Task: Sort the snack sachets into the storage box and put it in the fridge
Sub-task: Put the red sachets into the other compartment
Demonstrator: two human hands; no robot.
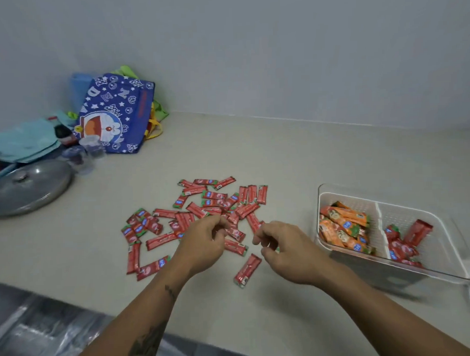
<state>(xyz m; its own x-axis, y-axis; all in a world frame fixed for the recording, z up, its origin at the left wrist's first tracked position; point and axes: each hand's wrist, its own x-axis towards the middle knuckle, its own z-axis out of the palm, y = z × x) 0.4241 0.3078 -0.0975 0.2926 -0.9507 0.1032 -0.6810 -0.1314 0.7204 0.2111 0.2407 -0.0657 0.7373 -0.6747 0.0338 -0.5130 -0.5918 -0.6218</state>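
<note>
Head view, the only one here. Both hands work over a loose scatter of red sachets [203, 213] spread flat on the counter [281, 155], presumably tipped out so each one can be seen and picked singly.

The left hand [204, 242] sits at the near edge of the pile with its fingers curled inward; the fingertips [219, 226] close on the sachets under them, apparently pinching one or two, though blur hides exactly how many. The right hand [287, 250] hovers just beside it, fingers also curled. Its fingertips lie at the end of a red sachet, but I cannot tell whether it truly grips it or holds nothing yet. One single sachet [247, 269] lies between and just nearer than the two hands, untouched.

Well to the right of the right hand stands the clear storage box [444, 253], its white slotted insert split by a divider. The compartment nearer the hands holds orange sachets [342, 227]; the far one holds a few red ones [406, 241], so the colours are being kept apart. Most red ones remain on the counter, so sorting is, by my judgement, well short of done and the fridge step is far off.

Far left of the left hand lie a blue cartoon bag [114, 115], a metal pot lid [29, 185] and a dark bottle [63, 133].
</note>
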